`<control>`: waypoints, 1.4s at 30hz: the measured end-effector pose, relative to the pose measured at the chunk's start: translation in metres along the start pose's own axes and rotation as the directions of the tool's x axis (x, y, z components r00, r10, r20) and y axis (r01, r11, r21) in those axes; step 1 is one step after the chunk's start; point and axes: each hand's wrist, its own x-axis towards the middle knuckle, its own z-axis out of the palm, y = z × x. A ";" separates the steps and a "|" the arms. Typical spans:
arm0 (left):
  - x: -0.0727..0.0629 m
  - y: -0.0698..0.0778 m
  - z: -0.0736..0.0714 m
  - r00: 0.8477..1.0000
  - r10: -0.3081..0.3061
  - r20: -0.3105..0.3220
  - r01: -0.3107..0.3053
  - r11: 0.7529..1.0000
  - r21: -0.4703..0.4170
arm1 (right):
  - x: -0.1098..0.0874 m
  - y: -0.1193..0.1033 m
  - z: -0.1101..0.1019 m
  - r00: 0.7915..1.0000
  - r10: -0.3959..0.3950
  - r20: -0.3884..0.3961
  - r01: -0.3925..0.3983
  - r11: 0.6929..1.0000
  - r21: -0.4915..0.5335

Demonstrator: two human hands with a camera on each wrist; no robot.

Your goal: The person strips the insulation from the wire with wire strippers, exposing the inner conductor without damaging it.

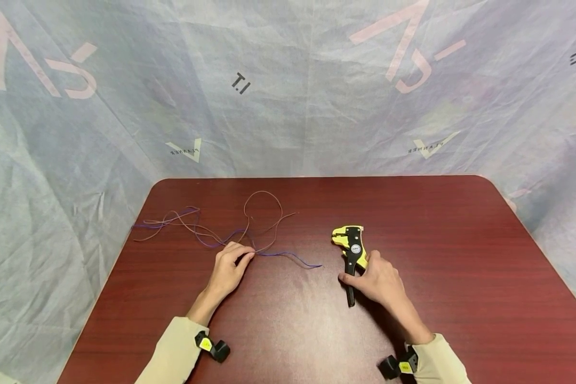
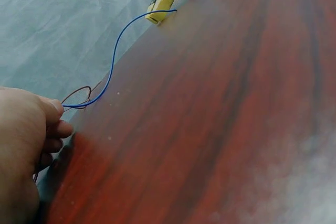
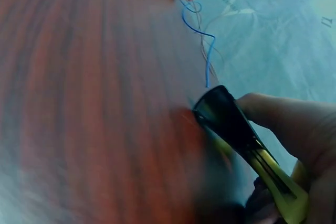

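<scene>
My left hand (image 1: 229,268) pinches a thin blue wire (image 1: 290,254) between thumb and forefinger, left of the table's middle. The wire's free end runs out to the right and curves upward in the left wrist view. A thin brown wire (image 1: 262,191) loops up behind the fingertips. My right hand (image 1: 381,277) grips a black and yellow wire stripper (image 1: 355,248) by its handles, the thumb on the black one. The stripper's head points away from me, its yellow jaws turned left. A gap separates the blue wire's end from the tool.
Left of my left hand, the rest of the blue and brown wires lies in a loose tangle (image 1: 192,226) reaching the table's left edge. The reddish-brown table (image 1: 437,224) has rounded far corners. Grey printed cloth (image 1: 288,117) hangs behind it and at both sides.
</scene>
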 end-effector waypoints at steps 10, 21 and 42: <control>0.002 -0.001 -0.001 1.000 0.002 -0.016 -0.002 1.000 -0.004 | 0.009 0.011 -0.008 0.996 -0.074 0.053 0.057 0.960 0.276; 0.002 -0.004 -0.001 0.998 0.008 -0.065 -0.008 1.000 0.003 | 0.011 0.030 -0.002 0.946 -0.182 0.267 -0.133 0.535 0.835; 0.003 0.003 -0.003 0.989 -0.147 -0.034 0.145 0.988 -0.058 | 0.013 0.027 0.000 0.806 -0.569 0.163 -0.193 0.008 0.981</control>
